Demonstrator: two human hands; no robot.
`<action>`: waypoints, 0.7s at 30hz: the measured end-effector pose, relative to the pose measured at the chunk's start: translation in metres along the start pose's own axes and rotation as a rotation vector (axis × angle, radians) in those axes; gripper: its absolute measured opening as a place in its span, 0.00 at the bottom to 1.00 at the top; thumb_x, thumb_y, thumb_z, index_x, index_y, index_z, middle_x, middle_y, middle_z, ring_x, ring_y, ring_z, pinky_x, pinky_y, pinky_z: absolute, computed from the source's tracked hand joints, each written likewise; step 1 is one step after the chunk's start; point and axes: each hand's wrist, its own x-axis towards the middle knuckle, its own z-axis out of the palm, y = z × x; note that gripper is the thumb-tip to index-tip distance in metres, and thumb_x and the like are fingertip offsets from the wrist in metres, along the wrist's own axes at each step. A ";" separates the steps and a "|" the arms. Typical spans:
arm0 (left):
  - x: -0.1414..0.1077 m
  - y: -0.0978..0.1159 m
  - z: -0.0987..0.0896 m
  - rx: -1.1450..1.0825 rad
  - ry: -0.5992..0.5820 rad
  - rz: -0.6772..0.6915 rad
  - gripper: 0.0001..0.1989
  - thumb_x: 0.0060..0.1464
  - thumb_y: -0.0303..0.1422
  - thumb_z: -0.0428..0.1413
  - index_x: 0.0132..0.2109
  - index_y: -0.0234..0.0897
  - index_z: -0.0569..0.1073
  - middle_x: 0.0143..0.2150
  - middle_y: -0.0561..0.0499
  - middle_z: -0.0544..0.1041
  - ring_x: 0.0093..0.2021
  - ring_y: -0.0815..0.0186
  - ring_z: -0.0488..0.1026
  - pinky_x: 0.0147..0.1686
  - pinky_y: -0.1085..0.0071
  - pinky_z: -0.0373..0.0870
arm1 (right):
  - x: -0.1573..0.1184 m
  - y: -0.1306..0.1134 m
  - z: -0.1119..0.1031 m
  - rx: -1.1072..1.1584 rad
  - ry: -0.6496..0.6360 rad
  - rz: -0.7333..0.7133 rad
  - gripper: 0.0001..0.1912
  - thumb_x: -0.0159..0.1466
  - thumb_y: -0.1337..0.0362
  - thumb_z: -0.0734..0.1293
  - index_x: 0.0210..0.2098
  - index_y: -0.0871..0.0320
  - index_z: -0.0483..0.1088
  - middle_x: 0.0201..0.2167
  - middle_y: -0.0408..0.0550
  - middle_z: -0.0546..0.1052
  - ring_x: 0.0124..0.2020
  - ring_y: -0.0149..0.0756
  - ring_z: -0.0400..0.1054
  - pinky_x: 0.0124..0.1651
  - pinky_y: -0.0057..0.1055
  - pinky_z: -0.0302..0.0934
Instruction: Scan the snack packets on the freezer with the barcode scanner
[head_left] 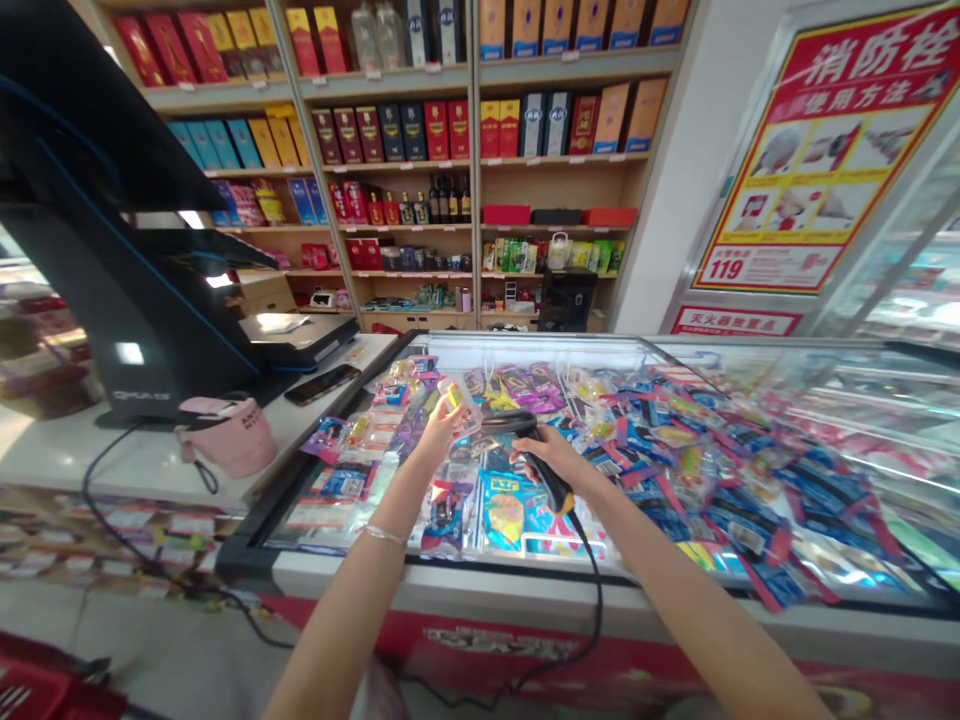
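My left hand (439, 432) is raised above the display and pinches a small clear packet with yellow contents (454, 402) between its fingers. My right hand (551, 460) is wrapped around the handle of a black corded barcode scanner (541, 472), whose head points left toward the packet, a short gap apart. Its black cable (592, 590) hangs down past the front of the chest freezer (450, 578). Many colourful snack packets (660, 450) lie scattered across the freezer's glass top beneath both hands.
A dark till screen (97, 210) and a phone (322, 385) stand on the white counter (97, 460) to the left, with a pink fabric hat (229, 436). Wooden shelves (390, 130) of boxed liquor rise behind. A red-and-yellow fire hydrant poster (825, 150) hangs at right.
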 end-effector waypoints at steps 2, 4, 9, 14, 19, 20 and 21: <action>0.000 0.000 0.000 -0.001 -0.018 0.011 0.22 0.48 0.33 0.62 0.50 0.41 0.65 0.34 0.54 0.75 0.31 0.70 0.75 0.31 0.74 0.73 | 0.000 0.006 0.000 -0.046 -0.021 -0.009 0.09 0.55 0.59 0.67 0.23 0.59 0.69 0.20 0.47 0.76 0.13 0.30 0.64 0.14 0.26 0.56; -0.001 0.000 0.000 -0.001 -0.033 0.023 0.24 0.47 0.33 0.63 0.50 0.41 0.65 0.34 0.54 0.75 0.30 0.70 0.75 0.30 0.76 0.72 | -0.001 0.010 0.000 -0.084 -0.038 -0.025 0.09 0.55 0.59 0.67 0.24 0.59 0.70 0.19 0.46 0.74 0.13 0.31 0.65 0.15 0.26 0.57; -0.003 -0.002 0.001 0.018 -0.023 0.002 0.26 0.45 0.35 0.64 0.50 0.39 0.65 0.32 0.54 0.74 0.29 0.71 0.74 0.29 0.76 0.71 | -0.005 0.013 -0.002 -0.109 -0.039 -0.032 0.11 0.55 0.58 0.66 0.23 0.60 0.69 0.13 0.43 0.70 0.11 0.31 0.62 0.14 0.26 0.57; -0.002 -0.002 0.001 0.049 -0.024 0.000 0.25 0.43 0.35 0.65 0.48 0.40 0.66 0.29 0.57 0.73 0.26 0.73 0.72 0.26 0.78 0.68 | -0.007 0.013 -0.002 -0.082 -0.066 -0.034 0.10 0.54 0.58 0.67 0.26 0.60 0.69 0.14 0.44 0.71 0.12 0.31 0.63 0.14 0.26 0.58; -0.001 -0.002 0.000 0.097 -0.044 0.032 0.28 0.39 0.38 0.66 0.48 0.40 0.67 0.29 0.57 0.74 0.27 0.71 0.73 0.26 0.78 0.68 | -0.009 0.005 0.004 0.055 -0.063 -0.014 0.11 0.52 0.58 0.68 0.28 0.60 0.69 0.22 0.46 0.76 0.13 0.28 0.63 0.13 0.25 0.57; -0.002 -0.002 0.000 0.120 -0.041 0.049 0.29 0.38 0.38 0.67 0.49 0.40 0.67 0.29 0.56 0.75 0.28 0.70 0.73 0.26 0.78 0.68 | -0.010 0.001 0.003 0.093 -0.052 -0.022 0.11 0.51 0.58 0.68 0.28 0.60 0.69 0.23 0.46 0.76 0.13 0.28 0.63 0.13 0.25 0.56; -0.002 -0.001 -0.001 0.148 -0.036 0.064 0.30 0.37 0.38 0.67 0.49 0.39 0.68 0.30 0.55 0.75 0.28 0.70 0.73 0.25 0.78 0.68 | -0.013 -0.005 0.001 0.133 -0.029 -0.035 0.11 0.51 0.58 0.69 0.27 0.60 0.68 0.24 0.46 0.76 0.13 0.27 0.62 0.13 0.25 0.56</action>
